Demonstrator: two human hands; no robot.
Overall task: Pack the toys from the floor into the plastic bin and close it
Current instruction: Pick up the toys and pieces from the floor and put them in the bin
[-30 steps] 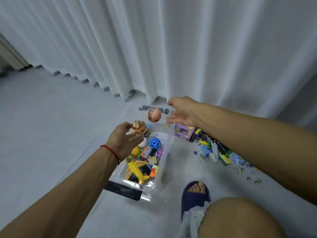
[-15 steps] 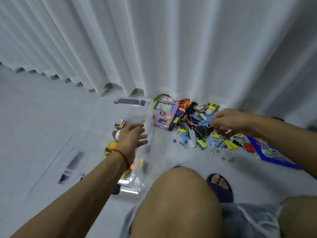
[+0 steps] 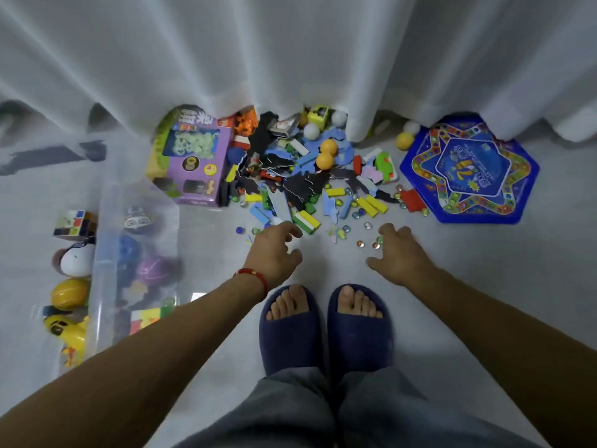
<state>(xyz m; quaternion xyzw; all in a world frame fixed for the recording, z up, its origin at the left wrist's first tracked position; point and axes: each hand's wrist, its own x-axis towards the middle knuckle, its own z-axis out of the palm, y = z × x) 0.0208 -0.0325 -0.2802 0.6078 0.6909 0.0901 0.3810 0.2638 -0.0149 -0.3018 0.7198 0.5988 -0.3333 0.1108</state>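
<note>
Head view: plastic bin (image 3: 103, 253) partly filled.
Left: toy pile (image 3: 307, 176) on floor.
Grip: left hand (image 3: 274, 253), right hand (image 3: 400, 253) seemingly loose, empty.

Bin (image 3: 103, 221) sits at nine o'clock, toys inside — pile (image 3: 307, 176) at twelve, against the curtain (image 3: 290, 53). Box (image 3: 190, 160) on the pile's left, board (image 3: 470, 171) at two, marbles (image 3: 368, 244) just before it, between both hands.

The left hand (image 3: 274, 250) has left the plastic bin (image 3: 135, 202) and now reaches beside the right hand (image 3: 399, 253). Both hover, fingers loose, just short of the toy pile (image 3: 307, 176).
</note>
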